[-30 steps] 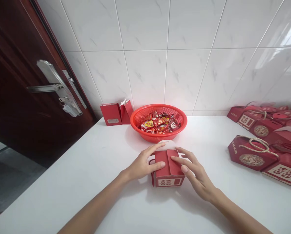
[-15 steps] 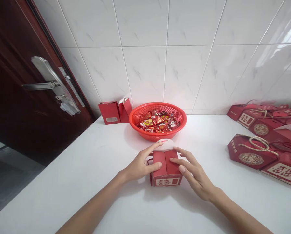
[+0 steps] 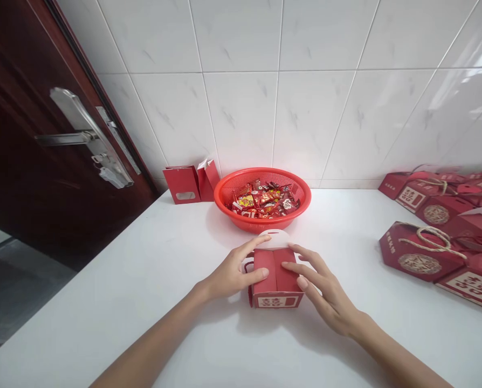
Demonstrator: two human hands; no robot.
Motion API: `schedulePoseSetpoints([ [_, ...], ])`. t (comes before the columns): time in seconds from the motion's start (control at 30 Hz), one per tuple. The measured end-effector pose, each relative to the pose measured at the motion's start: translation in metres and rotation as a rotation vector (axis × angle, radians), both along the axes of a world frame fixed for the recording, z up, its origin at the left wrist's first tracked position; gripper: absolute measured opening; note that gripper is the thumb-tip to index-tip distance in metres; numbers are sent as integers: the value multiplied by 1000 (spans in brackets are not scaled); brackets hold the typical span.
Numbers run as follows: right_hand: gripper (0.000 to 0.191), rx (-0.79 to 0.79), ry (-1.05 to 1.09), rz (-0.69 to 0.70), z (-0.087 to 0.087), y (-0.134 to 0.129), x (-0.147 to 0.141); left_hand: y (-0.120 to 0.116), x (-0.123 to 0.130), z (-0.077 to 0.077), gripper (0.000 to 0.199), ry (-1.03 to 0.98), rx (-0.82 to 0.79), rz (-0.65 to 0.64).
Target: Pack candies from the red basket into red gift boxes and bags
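A small red paper box (image 3: 276,300) with a pale printed label on its front stands on the white table. Its two top flaps are folded inward and meet along a middle seam, while a white-backed flap (image 3: 276,237) stands up behind them. My left hand (image 3: 233,271) rests on the box's left side, thumb on the left flap and a finger at the back flap. From the right, my right hand (image 3: 324,288) touches the right flap and side with its fingers spread. A dark red cord (image 3: 249,293) shows at the box's left side.
Behind the box sits a red plastic basket (image 3: 241,221) of wrapped sweets. Two red paper bags (image 3: 182,184) stand left of it. Several red boxes (image 3: 421,253) with cords lie at the right. A door (image 3: 26,161) is at the left.
The camera view has shifted very slightly. Both hands keep nearly the same places on the box.
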State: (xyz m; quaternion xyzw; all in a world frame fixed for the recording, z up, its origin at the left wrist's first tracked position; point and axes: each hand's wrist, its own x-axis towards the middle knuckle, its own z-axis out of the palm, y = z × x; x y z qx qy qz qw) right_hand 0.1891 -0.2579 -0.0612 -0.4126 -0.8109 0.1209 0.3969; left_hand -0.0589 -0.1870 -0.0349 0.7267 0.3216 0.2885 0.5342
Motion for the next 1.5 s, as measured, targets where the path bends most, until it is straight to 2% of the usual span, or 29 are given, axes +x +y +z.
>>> schedulePoseSetpoints([
  [1.2,39,18,1,12,-1,0,1,-1,-1,-1,66,-28,-15,4],
  [1.5,44,11,-4,25,-2,-1,2,-3,-4,4,59,-19,61,21],
])
